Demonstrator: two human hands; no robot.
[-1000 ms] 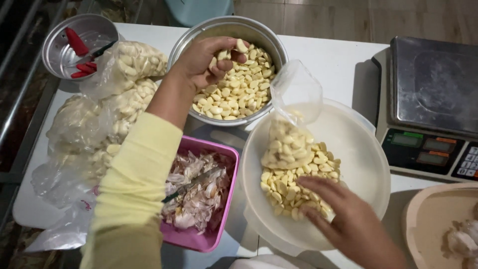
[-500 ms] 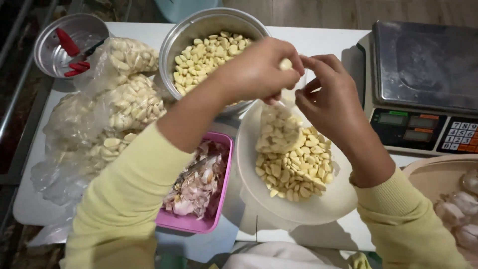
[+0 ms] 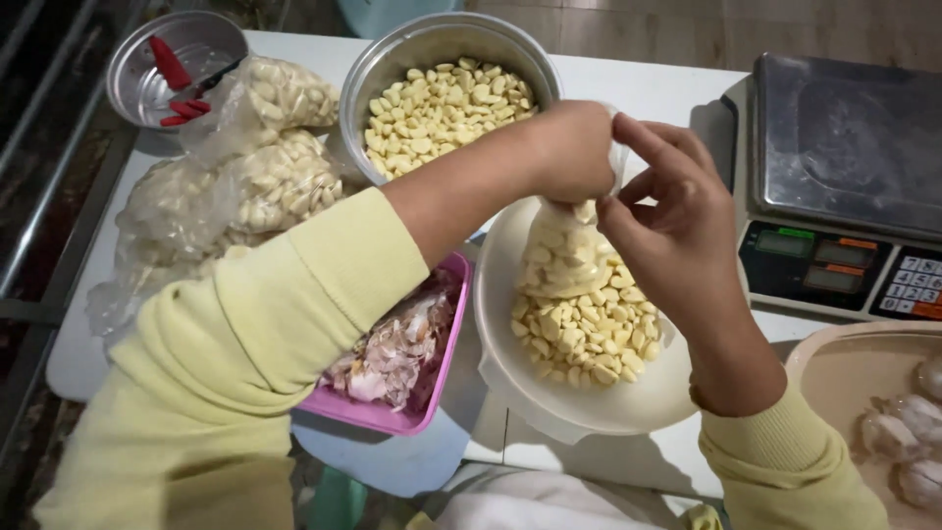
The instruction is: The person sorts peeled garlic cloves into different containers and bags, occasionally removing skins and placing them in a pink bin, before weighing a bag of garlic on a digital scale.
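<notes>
Two hands meet over a white plate (image 3: 510, 294) in the head view, both pinching the neck of a clear plastic bag (image 3: 561, 257) filled with peeled garlic cloves. The left hand (image 3: 574, 147) is curled into a loose fist around the top of the bag, fingers folded shut on the plastic. The right hand (image 3: 677, 221) grips the same neck from the other side, thumb and forefinger closed on it, the remaining fingers (image 3: 677, 137) spread and raised. The bag hangs straight down from the fingertips, its bottom resting on a heap of loose cloves (image 3: 589, 339) on the plate. Just beyond the left knuckles stands a metal pot (image 3: 392, 59) of more cloves. Below the left forearm lies a pink tray (image 3: 446, 363) of garlic skins. Farther out past the left arm are filled bags of cloves (image 3: 265, 177) and a small metal bowl (image 3: 137, 69) holding red tools. Beyond the right hand sits a digital scale (image 3: 844, 147); near the right wrist, a beige basin (image 3: 854, 378) holds unpeeled bulbs.
</notes>
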